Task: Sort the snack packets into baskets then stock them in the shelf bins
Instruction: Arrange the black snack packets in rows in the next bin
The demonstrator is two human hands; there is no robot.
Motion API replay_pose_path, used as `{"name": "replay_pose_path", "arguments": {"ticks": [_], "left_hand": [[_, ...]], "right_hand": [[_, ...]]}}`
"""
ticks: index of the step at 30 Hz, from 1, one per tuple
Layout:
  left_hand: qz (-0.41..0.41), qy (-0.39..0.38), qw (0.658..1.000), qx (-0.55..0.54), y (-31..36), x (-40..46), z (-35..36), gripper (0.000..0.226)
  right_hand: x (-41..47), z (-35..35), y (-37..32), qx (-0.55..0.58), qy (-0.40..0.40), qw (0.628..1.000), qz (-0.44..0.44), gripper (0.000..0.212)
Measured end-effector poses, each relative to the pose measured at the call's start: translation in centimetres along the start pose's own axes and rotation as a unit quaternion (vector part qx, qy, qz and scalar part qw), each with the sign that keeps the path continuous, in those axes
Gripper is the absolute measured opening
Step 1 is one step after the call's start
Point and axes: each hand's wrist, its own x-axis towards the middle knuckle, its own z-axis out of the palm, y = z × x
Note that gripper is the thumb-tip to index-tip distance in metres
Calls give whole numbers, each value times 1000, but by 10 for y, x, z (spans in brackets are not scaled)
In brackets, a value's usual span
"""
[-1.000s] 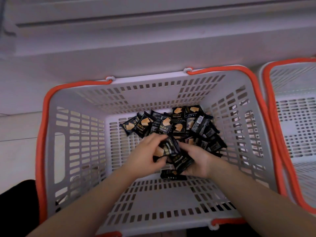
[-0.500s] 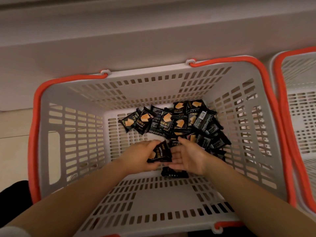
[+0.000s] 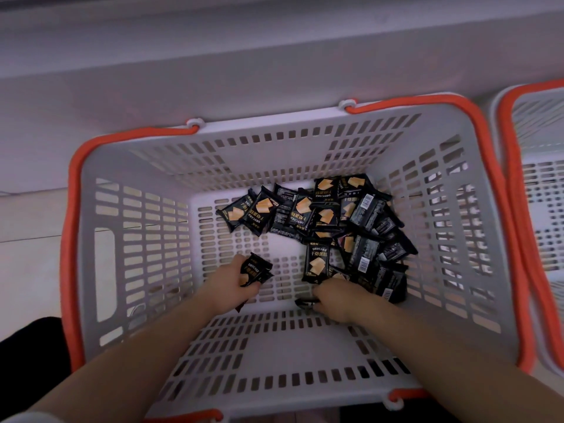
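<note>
1. Snack packets are lying in a loose heap on the floor of the grey slotted basket, toward its far-right part; black wrappers, orange cake picture, "DRYCAKE" lettering, some showing barcoded backs.
2. Left hand is gripping one packet, fingers curled round it, near-left of the heap.
3. Right hand is reaching down at the heap's near edge, fingers curled onto a dark packet lying on the basket floor.
4. An upright packet is standing just beyond the right hand.
5. A second basket, orange-handled, is sitting just right.
6. Against half a second ago: the hands, then together over one packet, are now apart; the left one is carrying that packet leftward.
</note>
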Motion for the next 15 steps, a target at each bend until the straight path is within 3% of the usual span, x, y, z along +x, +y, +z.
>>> {"name": "replay_pose_path", "arguments": {"ticks": [2,6,10,13,15], "left_hand": [[3,4,999,-48,7,-3,-2,47],[11,35,983,-181,31,-15,-14,36],[60,83,963,-250,62,-38,-34,28],[91,108,953,-267,89,-62,-53,32],[114,142,942,-282,104,-80,-66,34]], "right_hand": [[-2,-2,-3,-17,-6,1000,9,31],[-13,-17,-4,104,-41,993,48,26],[-44,-43,-4,265,60,962,37,28],[-82,-67,-15,348,134,928,18,59],[-110,-81,-28,325,198,925,-5,72]]}}
